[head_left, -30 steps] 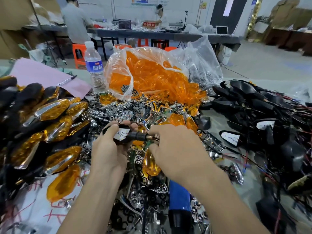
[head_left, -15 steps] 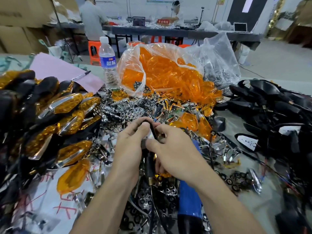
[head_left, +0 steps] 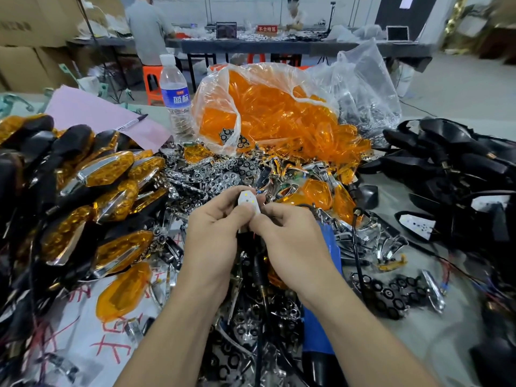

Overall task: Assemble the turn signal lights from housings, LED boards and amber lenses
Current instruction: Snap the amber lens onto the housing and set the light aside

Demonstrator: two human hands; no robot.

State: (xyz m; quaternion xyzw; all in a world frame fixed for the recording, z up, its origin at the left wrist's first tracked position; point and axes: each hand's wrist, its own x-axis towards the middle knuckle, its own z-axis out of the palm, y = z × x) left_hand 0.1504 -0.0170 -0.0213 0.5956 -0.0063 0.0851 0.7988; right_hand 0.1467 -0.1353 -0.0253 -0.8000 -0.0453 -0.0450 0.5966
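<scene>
At the centre of the frame, the left hand [head_left: 213, 233] and right hand [head_left: 290, 236] together pinch a white LED board [head_left: 248, 203] between their fingertips, above the cluttered tabletop [head_left: 435, 325].

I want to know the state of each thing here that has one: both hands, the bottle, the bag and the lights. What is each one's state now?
left hand: pinches the LED board.
right hand: pinches the same board.
water bottle: upright, cap on.
bag of amber lenses: open, lenses spilling out.
lights on the left: lenses fitted.
unfinished light on the right: board in, no lens.
</scene>
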